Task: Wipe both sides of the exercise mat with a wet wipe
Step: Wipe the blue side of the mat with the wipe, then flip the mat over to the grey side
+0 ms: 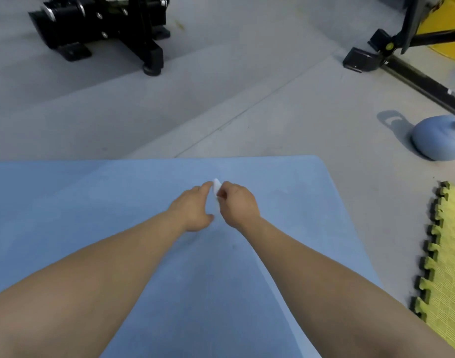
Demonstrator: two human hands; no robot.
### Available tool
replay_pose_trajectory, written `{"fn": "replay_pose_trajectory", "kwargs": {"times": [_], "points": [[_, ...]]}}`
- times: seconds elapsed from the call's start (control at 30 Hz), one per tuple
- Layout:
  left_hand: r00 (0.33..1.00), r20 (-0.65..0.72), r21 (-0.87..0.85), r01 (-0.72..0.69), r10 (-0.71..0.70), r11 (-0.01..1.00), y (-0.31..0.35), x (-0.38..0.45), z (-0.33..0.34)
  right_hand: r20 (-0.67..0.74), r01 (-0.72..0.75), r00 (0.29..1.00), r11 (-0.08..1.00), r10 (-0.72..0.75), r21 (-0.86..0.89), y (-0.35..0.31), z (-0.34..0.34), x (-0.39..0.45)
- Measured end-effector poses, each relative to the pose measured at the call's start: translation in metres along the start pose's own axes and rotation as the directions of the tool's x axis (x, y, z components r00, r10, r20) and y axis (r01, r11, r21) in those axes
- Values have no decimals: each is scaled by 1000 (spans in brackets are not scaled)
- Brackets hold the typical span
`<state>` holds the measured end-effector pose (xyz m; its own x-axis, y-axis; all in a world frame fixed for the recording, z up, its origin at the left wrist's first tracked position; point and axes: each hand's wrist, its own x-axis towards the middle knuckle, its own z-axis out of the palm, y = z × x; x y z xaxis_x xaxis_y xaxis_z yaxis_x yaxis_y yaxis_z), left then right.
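In the middle of the frame, both hands meet above the flat light-blue foam exercise mat (92,215), which lies on the grey floor (221,99) and fills the lower part of the picture. The left hand (195,210) and the right hand (236,205) together pinch a small white wet wipe (216,188) between their fingertips; the wipe looks folded or bunched, and it stands a little above the mat surface. It seems that the person is opening or arranging the wipe before wiping.

To do this step well, I think the wipe should be spread out flat, so that a wide part of it touches the mat, and then pressed down with a flat palm. Long overlapping strokes from the far edge toward the body would cover the surface without gaps.

At the upper left stands a black metal exercise machine (100,27). At the right edge lie a rounded pale-blue kettlebell (433,140) and a yellow-green interlocking foam tile (448,254).
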<state>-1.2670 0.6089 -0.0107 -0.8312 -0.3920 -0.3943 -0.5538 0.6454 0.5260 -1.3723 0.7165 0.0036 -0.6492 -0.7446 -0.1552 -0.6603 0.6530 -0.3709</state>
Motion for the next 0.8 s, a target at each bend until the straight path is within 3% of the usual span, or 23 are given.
{"fn": "replay_pose_trajectory", "kwargs": {"times": [0.13, 0.23, 0.5, 0.67, 0.8], "points": [[982, -165, -161, -123, 96, 979, 19, -24, -47, -35, -31, 999, 981, 38, 192, -51, -38, 2], [956, -276, -147, -148, 103, 978, 29, -44, -81, -39, -20, 999, 965, 31, 260, -80, -74, -6], [952, -302, -69, -67, 43, 995, 30, -96, -152, 122, 71, 989, 993, -82, 94, -156, -157, -27], [938, -343, -6, 47, -46, 999, 14, -124, -160, 216, 260, 946, 963, -240, -66, -190, -162, -40], [919, -381, 20, 117, -101, 993, 17, -140, -149, 228, 340, 920, 938, -317, -68, -184, -156, -55]]}}
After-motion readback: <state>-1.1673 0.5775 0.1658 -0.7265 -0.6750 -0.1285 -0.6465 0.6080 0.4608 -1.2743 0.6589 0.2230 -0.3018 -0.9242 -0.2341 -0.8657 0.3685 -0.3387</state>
